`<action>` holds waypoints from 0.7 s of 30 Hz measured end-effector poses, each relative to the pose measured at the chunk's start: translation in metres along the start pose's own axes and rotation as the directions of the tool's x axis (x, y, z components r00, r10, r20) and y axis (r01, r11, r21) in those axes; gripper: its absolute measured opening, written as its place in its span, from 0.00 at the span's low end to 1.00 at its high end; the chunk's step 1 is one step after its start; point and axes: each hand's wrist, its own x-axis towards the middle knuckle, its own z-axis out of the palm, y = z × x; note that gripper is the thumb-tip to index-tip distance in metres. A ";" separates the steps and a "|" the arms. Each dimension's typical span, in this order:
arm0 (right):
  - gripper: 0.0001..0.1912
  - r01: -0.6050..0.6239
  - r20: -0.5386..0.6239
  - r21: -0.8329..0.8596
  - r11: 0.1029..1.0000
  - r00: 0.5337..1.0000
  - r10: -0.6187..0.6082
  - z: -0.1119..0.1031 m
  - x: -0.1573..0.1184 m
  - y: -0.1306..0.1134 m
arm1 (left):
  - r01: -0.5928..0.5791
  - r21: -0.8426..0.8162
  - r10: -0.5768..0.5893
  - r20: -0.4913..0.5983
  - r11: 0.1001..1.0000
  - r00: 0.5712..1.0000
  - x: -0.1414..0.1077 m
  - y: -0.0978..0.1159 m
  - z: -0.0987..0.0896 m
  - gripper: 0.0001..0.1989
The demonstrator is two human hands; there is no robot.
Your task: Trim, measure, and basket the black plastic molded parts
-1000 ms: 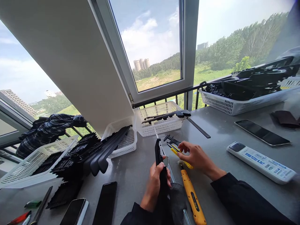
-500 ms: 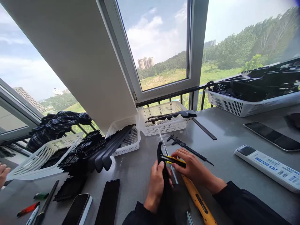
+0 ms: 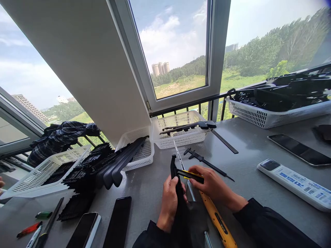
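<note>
My left hand (image 3: 169, 201) is wrapped round a long black plastic part (image 3: 173, 166), whose curved end points up and away from me. In my right hand (image 3: 210, 184) is a yellow and black cutter-like tool (image 3: 191, 175), its tip against the part's edge just above my left thumb. A metal ruler (image 3: 181, 158) lies on the table beyond the part. To the right of the part rests a yellow-orange tool (image 3: 217, 218), and a black caliper (image 3: 207, 162) lies further back.
White baskets (image 3: 178, 141) with black parts stand along the window side, another (image 3: 248, 115) at the right. Phones (image 3: 117, 222), a white labelled device (image 3: 294, 184), a file (image 3: 53, 220) and a red tool (image 3: 29, 229) lie around. Part of another person's hand (image 3: 1, 182) shows at the left edge.
The black part and both hands have shifted slightly left, with the tool still against the part. The other person's hand has moved mostly out of view at the left.
</note>
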 end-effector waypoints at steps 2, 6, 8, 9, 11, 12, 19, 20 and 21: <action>0.10 0.015 -0.013 0.014 1.000 1.000 -0.015 0.000 -0.001 -0.001 | 0.001 0.000 -0.001 -0.004 1.000 1.000 -0.001 0.001 0.000 0.24; 0.12 0.075 -0.040 0.016 0.997 0.996 -0.074 0.000 -0.002 -0.003 | 0.013 0.000 -0.013 -0.004 1.000 1.000 -0.002 0.002 0.001 0.22; 0.12 0.094 -0.050 0.013 0.995 0.994 -0.093 0.000 -0.002 -0.005 | 0.016 -0.005 -0.016 -0.002 1.000 1.000 -0.002 0.002 0.001 0.23; 0.11 0.100 -0.051 0.013 0.995 0.994 -0.100 -0.001 -0.002 -0.006 | 0.016 -0.007 -0.016 -0.001 1.000 1.000 -0.002 0.003 0.002 0.23; 0.12 0.114 -0.052 0.016 0.993 0.992 -0.113 -0.001 -0.001 -0.007 | 0.012 -0.010 -0.012 0.001 1.000 1.000 -0.001 0.003 0.003 0.24; 0.12 0.122 -0.051 0.022 0.992 0.991 -0.120 -0.002 -0.001 -0.008 | 0.011 -0.012 -0.011 0.001 1.000 1.000 -0.001 0.004 0.003 0.24; 0.15 0.157 -0.059 0.052 0.986 0.986 -0.154 -0.001 0.000 -0.004 | 0.014 -0.021 -0.014 0.020 1.000 1.000 -0.004 0.005 0.004 0.25; 0.15 0.161 -0.061 0.047 0.986 0.986 -0.158 -0.001 0.000 -0.004 | 0.014 -0.022 -0.014 0.023 1.000 1.000 -0.004 0.004 0.003 0.25; 0.16 0.162 -0.061 0.042 0.986 0.985 -0.159 0.000 0.000 -0.004 | 0.015 -0.021 -0.015 0.027 1.000 1.000 -0.004 0.004 0.003 0.26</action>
